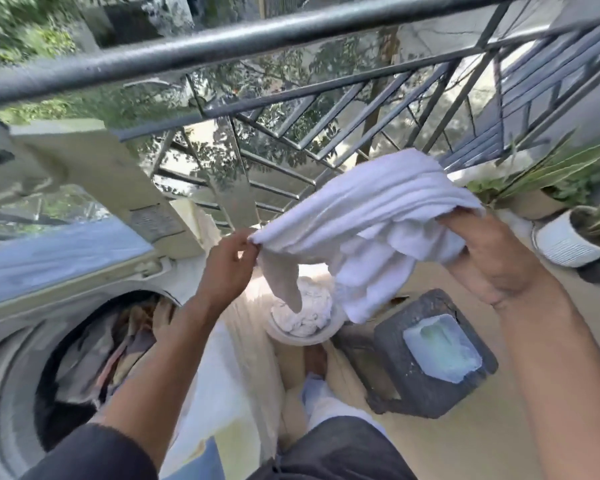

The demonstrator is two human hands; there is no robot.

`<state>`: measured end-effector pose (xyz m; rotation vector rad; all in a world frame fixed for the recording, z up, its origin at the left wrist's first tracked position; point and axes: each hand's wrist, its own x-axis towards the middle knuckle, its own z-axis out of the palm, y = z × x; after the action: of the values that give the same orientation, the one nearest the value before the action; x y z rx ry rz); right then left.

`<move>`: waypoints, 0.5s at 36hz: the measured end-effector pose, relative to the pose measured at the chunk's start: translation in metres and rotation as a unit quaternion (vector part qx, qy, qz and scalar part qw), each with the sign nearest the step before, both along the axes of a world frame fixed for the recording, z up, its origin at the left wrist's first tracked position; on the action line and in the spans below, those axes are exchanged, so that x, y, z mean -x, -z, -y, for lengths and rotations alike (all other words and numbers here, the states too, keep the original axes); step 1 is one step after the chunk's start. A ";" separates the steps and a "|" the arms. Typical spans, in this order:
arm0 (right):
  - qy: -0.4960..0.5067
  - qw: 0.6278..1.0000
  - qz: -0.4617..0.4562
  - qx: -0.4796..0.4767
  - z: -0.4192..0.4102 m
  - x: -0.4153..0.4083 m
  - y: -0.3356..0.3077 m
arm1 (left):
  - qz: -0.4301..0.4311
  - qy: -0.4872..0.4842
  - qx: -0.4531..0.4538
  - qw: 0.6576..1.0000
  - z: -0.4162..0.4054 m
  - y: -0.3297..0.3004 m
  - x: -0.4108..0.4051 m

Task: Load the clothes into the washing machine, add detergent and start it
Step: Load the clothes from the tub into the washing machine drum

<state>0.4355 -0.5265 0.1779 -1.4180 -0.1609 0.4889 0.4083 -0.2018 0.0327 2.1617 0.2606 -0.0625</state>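
Note:
I hold a white towel (368, 216) stretched between both hands above the floor. My left hand (227, 268) pinches its left corner. My right hand (485, 251) grips its bunched right end. A loose part of the towel hangs down over a round white basket (281, 332) that holds more white laundry (305, 311). The front-loading washing machine (25, 327) stands at the left. Its drum opening (94, 362) shows several dark and coloured clothes inside.
A dark square stool (413, 386) with a pale plastic tub (442, 348) on top stands right of the basket. Black metal railing (291, 39) runs across ahead. Potted plants (568, 233) sit at the far right. My foot (314, 358) is just behind the basket.

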 end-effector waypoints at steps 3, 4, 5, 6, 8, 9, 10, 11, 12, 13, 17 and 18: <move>0.088 0.993 0.055 0.050 0.006 0.006 -0.018 | 0.039 -0.052 0.109 0.992 -0.010 -0.052 -0.005; 0.127 0.985 0.076 0.085 0.007 0.009 -0.023 | 0.054 -0.065 0.134 0.987 -0.012 -0.072 -0.004; 0.157 0.975 0.099 0.125 0.011 0.010 -0.024 | 0.073 -0.067 0.152 0.983 -0.013 -0.092 -0.001; 0.179 0.963 0.114 0.164 0.014 0.011 -0.025 | 0.095 -0.063 0.169 0.979 -0.014 -0.112 0.001; 0.207 0.935 0.144 0.251 0.021 0.013 -0.025 | 0.123 -0.050 0.214 0.968 -0.016 -0.146 0.009; 0.213 0.925 0.156 0.274 0.019 0.016 -0.028 | 0.133 -0.039 0.231 0.963 -0.019 -0.164 0.015; 0.209 0.920 0.161 0.290 0.019 0.019 -0.029 | 0.136 -0.022 0.244 0.960 -0.020 -0.180 0.020; 0.197 0.918 0.158 0.304 0.018 0.021 -0.031 | 0.134 -0.007 0.255 0.958 -0.021 -0.193 0.022; 0.183 0.919 0.164 0.308 0.015 0.025 -0.034 | 0.137 0.010 0.272 0.952 -0.024 -0.207 0.028; 0.165 0.924 0.167 0.303 0.010 0.031 -0.037 | 0.143 0.028 0.297 0.944 -0.028 -0.219 0.036; 0.071 0.935 0.183 0.297 -0.024 0.050 -0.059 | 0.187 0.095 0.414 0.886 -0.050 -0.264 0.068; 0.031 0.936 0.184 0.299 -0.034 0.054 -0.061 | 0.195 0.111 0.440 0.870 -0.056 -0.273 0.075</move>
<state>0.3814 -0.4926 0.2391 -2.1040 -0.2830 0.2145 0.3337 -0.1453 0.3055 1.2365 -0.2285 0.1089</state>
